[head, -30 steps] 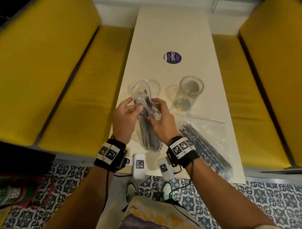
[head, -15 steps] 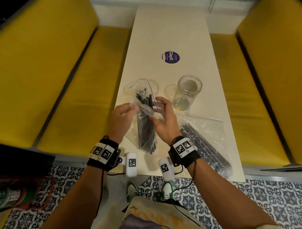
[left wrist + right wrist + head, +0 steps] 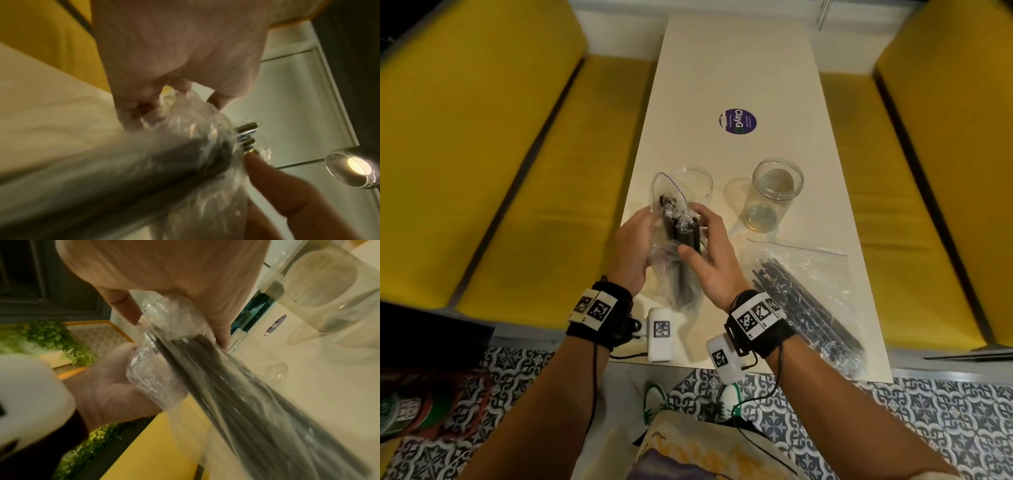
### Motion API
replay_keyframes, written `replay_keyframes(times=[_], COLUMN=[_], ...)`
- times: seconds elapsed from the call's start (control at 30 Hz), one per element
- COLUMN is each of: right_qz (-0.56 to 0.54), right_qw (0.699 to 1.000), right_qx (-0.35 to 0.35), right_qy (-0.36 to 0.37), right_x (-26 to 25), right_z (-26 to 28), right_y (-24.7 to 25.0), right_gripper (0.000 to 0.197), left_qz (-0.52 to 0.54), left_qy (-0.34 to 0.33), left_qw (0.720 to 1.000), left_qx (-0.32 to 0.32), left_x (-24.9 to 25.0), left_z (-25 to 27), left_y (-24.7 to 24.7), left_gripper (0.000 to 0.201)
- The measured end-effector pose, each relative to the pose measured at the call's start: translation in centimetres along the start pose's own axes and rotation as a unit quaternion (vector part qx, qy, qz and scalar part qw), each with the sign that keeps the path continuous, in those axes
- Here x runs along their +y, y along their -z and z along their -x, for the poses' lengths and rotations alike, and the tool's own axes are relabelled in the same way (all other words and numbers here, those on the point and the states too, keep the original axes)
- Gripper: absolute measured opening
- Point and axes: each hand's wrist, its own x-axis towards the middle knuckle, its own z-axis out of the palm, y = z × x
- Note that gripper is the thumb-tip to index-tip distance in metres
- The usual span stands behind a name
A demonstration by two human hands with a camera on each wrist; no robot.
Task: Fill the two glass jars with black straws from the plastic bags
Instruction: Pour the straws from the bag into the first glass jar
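Both hands hold a clear plastic bag [image 3: 671, 274] of black straws [image 3: 681, 236] upright over the table's near edge. My left hand [image 3: 635, 240] grips the bag's left side near its open mouth. My right hand [image 3: 709, 250] curls round the straw bundle through the plastic, thumb in front. In the wrist views the bag [image 3: 185, 146] and the straws [image 3: 236, 386] run between both palms. An empty glass jar [image 3: 697, 183] stands just behind the bag, partly hidden. A second empty jar [image 3: 772, 195] stands to its right. Another bag of straws [image 3: 804, 301] lies flat at the near right.
The narrow white table [image 3: 736, 68] carries a round purple sticker [image 3: 738, 120] farther back. Yellow bench cushions [image 3: 517, 171] flank the table on both sides. A patterned tile floor [image 3: 928, 411] lies below the near edge.
The bag has been tipped up from slanting to nearly upright. My right hand has wrapped further round the straw bundle, and my left hand has slid up toward the bag's mouth.
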Motion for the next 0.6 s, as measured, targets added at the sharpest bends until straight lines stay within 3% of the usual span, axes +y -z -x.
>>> replay_keyframes(times=[0.1, 0.17, 0.23, 0.33, 0.4, 0.5, 0.6], right_qz=[0.033, 0.05, 0.061, 0.074, 0.078, 0.08, 0.092], right_qw=[0.999, 0.998, 0.997, 0.994, 0.993, 0.992, 0.987], right_qx=[0.003, 0.001, -0.01, -0.017, -0.017, -0.015, -0.015], right_qy=[0.015, 0.034, 0.051, 0.077, 0.085, 0.099, 0.133], right_x=[0.2, 0.4, 0.4, 0.3, 0.3, 0.2, 0.4], right_z=[0.2, 0.4, 0.6, 0.5, 0.3, 0.3, 0.4], right_y=[0.2, 0.1, -0.2, -0.6, -0.5, -0.3, -0.3], right_gripper=[0.071, 0.072, 0.071, 0.07, 0.069, 0.062, 0.054], left_qz=[-0.01, -0.037, -0.062, -0.008, 0.053, 0.057, 0.03], left_qy=[0.037, 0.021, -0.025, -0.035, -0.017, 0.023, 0.035], left_qw=[0.999, 0.997, 0.994, 0.994, 0.993, 0.998, 0.999], left_qx=[0.029, 0.059, 0.092, 0.107, 0.104, 0.027, -0.01], left_x=[0.8, 0.9, 1.0, 1.2, 1.0, 0.9, 0.6], left_z=[-0.2, -1.0, -1.2, -1.0, -0.9, -0.8, -1.0], left_y=[0.0, 0.2, 0.2, -0.4, -0.8, -0.6, 0.2], left_gripper=[0.042, 0.051, 0.043, 0.027, 0.024, 0.038, 0.016])
